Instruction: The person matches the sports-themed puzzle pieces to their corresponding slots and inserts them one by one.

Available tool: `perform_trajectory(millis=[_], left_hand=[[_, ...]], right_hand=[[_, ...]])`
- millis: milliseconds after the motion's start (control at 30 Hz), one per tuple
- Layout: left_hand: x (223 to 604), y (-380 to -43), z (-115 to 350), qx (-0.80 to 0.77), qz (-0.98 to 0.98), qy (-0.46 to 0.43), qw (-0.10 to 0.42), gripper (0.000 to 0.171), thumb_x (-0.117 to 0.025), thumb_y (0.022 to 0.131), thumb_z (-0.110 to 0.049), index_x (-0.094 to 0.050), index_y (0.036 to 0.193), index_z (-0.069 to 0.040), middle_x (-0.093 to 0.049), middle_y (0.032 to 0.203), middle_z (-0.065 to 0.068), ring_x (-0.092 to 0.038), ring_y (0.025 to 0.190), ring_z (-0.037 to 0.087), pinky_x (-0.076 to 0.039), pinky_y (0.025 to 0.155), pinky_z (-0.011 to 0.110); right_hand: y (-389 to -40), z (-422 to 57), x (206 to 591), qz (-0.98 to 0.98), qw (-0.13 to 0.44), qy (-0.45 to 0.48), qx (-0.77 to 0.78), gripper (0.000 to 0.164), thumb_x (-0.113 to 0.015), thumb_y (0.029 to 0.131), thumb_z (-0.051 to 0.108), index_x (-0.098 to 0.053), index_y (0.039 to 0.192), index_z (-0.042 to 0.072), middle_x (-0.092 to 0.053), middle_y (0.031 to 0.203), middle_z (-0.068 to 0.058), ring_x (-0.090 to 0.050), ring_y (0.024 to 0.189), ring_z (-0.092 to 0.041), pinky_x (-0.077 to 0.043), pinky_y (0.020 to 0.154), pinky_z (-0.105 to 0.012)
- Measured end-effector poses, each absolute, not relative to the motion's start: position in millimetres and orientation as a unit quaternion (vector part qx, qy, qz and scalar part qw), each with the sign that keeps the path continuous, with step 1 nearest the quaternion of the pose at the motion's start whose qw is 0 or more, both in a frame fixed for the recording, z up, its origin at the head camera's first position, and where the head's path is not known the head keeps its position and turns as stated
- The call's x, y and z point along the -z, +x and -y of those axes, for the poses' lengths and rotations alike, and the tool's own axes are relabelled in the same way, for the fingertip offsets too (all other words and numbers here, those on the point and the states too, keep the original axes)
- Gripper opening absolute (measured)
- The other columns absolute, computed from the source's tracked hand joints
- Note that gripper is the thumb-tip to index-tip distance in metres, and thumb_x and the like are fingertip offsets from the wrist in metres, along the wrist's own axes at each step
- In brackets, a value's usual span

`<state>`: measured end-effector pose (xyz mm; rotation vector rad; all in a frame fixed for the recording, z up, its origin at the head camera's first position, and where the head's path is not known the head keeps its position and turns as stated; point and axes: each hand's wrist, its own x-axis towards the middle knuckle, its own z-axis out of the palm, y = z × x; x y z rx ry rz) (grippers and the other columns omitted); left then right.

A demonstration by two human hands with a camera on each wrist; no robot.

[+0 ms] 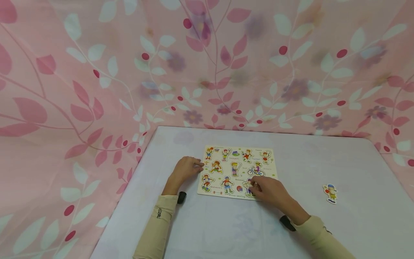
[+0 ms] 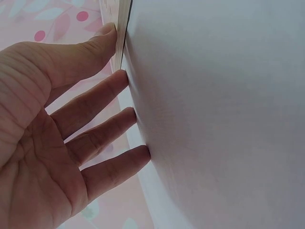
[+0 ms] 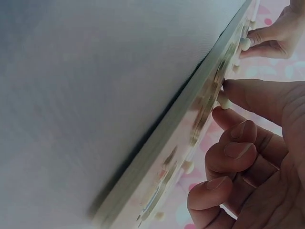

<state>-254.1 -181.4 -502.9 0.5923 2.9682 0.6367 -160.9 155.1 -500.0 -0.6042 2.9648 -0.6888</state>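
A wooden peg puzzle board [image 1: 210,196] with several cartoon sports figures lies on the table. My left hand [image 1: 186,168] is at the board's left edge, its fingers nearly straight, and the thumb touches the edge in the left wrist view. At the board's lower right, my right hand [image 1: 271,191] pinches the white knob [image 3: 223,100] of a puzzle piece [image 1: 249,190] between thumb and index finger. That piece shows a figure in purple trousers and is partly hidden by the fingers. The other right fingers are curled, holding nothing.
One loose puzzle piece [image 1: 330,194], a figure with a blue cap and red ball, lies on the white-covered table [image 1: 226,230] to the right. A pink leaf-patterned curtain [image 1: 213,72] hangs behind the table and along its left side.
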Motion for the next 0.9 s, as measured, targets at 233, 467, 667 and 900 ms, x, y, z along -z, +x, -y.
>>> perform_trajectory(millis=[233,467,667,900], left_hand=[[502,-253,182,-0.208,-0.958,0.195,0.02,0.02,-0.079,0.085,-0.022,-0.079,0.104,-0.014,-0.07,0.119,0.006,-0.062,0.115,0.029,-0.046,0.1,0.044],[501,-253,181,-0.204,-0.959,0.194,0.021,0.02,-0.079,0.085,-0.021,-0.079,0.104,-0.014,-0.07,0.119,0.006,-0.062,0.115,0.029,-0.046,0.1,0.043],[500,-252,180,-0.204,-0.96,0.19,0.02,0.02,-0.079,0.085,-0.022,-0.079,0.104,-0.014,-0.07,0.119,0.005,-0.062,0.115,0.029,-0.046,0.1,0.043],[500,-251,181,-0.21,-0.96,0.183,0.025,0.02,-0.079,0.085,-0.021,-0.079,0.103,-0.014,-0.07,0.119,0.005,-0.062,0.116,0.03,-0.045,0.1,0.045]], right_hand=[[-166,-153,501,-0.955,0.03,-0.192,0.223,0.016,-0.077,0.085,0.022,-0.069,0.095,0.013,-0.048,0.065,0.012,-0.043,0.057,-0.005,-0.036,0.051,-0.024],[-165,-155,501,-0.956,0.032,-0.189,0.224,0.017,-0.077,0.086,0.024,-0.07,0.097,0.013,-0.048,0.064,0.013,-0.043,0.057,-0.005,-0.036,0.051,-0.024],[-157,-162,496,-0.955,0.014,-0.192,0.225,0.015,-0.074,0.087,0.023,-0.07,0.099,0.015,-0.044,0.063,0.013,-0.039,0.056,-0.004,-0.033,0.05,-0.023],[-148,-176,488,-0.961,-0.004,-0.183,0.207,0.015,-0.075,0.087,0.023,-0.069,0.1,0.018,-0.041,0.064,0.011,-0.037,0.056,-0.005,-0.03,0.05,-0.024]])
